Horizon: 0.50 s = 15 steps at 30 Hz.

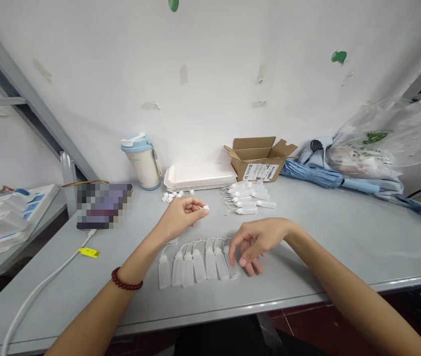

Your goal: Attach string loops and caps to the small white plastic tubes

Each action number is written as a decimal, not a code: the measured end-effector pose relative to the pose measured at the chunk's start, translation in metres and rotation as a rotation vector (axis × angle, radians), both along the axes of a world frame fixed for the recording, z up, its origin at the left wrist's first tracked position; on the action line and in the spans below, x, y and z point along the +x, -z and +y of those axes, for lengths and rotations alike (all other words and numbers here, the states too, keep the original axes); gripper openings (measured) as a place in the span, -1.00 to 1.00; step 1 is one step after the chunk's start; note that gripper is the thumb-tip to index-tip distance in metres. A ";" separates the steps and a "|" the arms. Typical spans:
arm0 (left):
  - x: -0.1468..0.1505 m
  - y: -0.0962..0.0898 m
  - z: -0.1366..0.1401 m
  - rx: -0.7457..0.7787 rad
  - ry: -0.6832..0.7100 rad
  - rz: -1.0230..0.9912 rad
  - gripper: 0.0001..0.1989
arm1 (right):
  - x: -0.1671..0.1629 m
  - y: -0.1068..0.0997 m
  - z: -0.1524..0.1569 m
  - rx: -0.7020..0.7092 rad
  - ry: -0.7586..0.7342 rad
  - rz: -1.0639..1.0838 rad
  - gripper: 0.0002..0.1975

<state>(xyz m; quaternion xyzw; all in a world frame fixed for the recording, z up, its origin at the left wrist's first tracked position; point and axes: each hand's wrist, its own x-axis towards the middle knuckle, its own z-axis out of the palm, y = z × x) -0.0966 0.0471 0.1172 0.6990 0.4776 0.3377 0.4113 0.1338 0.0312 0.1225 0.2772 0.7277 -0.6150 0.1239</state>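
Observation:
Between thumb and fingertips, my left hand [185, 215] pinches a small white cap [206, 209] above the table. My right hand [255, 243] is loosely curled with its fingers apart, beside the rightmost bottle of a row; whether a fingertip touches that bottle I cannot tell. The row is several flat, translucent squeeze bottles [199, 266], lying side by side with thin bent tubes at their tops. Behind my left hand lies a small pile of white caps [171, 197]. Farther back on the right is a heap of similar bottles [248, 194] with tubes and white tops.
White trays [203, 177] are stacked by the wall, next to an open cardboard box [257, 165]. A cream and blue tumbler [143, 163] stands left of them. A phone [105, 205] with a white cable lies at left. A blue umbrella [314, 174] and plastic bag [373, 143] lie right.

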 end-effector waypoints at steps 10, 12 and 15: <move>-0.001 0.004 0.003 0.004 0.017 0.018 -0.67 | -0.006 0.004 -0.002 0.026 -0.017 -0.033 -0.62; -0.001 0.005 0.003 -0.002 0.029 0.008 -0.66 | -0.006 0.006 -0.001 0.020 -0.010 -0.033 -0.63; -0.001 0.005 0.002 -0.010 0.047 0.008 -0.66 | -0.002 0.008 0.002 -0.010 0.035 -0.013 -0.67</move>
